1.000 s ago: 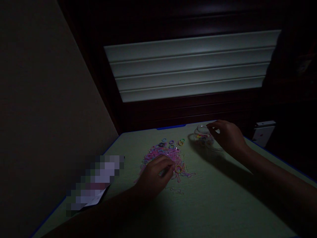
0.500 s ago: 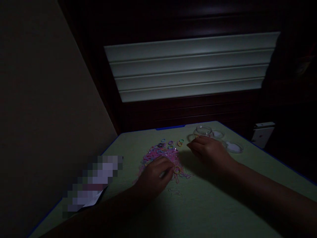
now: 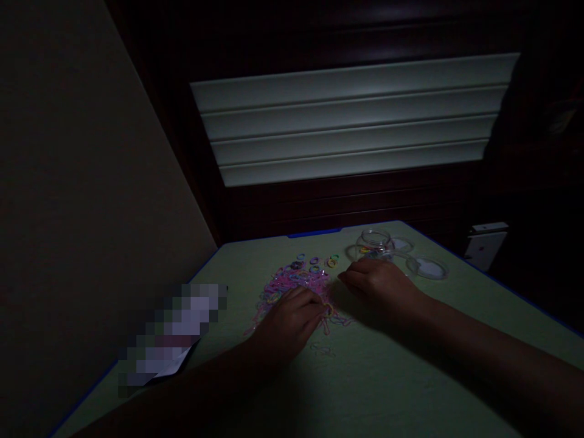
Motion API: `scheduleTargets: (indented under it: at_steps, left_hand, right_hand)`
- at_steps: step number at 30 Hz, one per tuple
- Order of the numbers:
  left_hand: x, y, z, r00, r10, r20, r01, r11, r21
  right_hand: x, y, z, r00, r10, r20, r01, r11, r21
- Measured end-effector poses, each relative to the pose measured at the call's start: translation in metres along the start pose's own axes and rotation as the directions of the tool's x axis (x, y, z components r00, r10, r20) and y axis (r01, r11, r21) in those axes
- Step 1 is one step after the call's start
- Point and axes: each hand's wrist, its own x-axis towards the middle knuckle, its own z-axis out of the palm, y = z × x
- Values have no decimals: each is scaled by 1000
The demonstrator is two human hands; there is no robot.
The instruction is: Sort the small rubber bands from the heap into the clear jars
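A heap of small colourful hair ties [image 3: 298,281], mostly pink, lies on the pale green table. My left hand [image 3: 292,319] rests over the heap's near side, its fingertips pinched on a yellow hair tie [image 3: 329,311]. To the right of the heap, my right hand [image 3: 383,285] hovers with thumb and fingers pressed together; whatever may be between them is too dark to see. Just behind it stands a clear open jar [image 3: 375,238] with some coloured hair ties inside. Several thicker hair ties [image 3: 333,263] are scattered beyond the heap.
Clear round lids [image 3: 427,267] lie right of the jar. A blurred-out sheet or packet [image 3: 176,340] lies at the table's left side. A wall and a dark panel with pale slats [image 3: 351,121] border the table [image 3: 387,389]. A white box [image 3: 486,246] stands beyond the right edge.
My right hand has come slightly nearer and left, away from the jar, uncovering more of it. My left hand's fingers have closed together at the yellow hair tie.
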Motion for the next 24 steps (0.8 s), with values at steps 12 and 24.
scheduleTargets:
  at_steps: [12,24]
  left_hand:
    - [1,3,-3,998,-30,57,31,999,-16]
    - [1,2,-2,1000,-19,22,19,1000,-8]
  right_hand:
    - [0,-1,0,1000,-16,-9,16,1000,1]
    - [-1,0,1,1000,-14,-23,15,999,31]
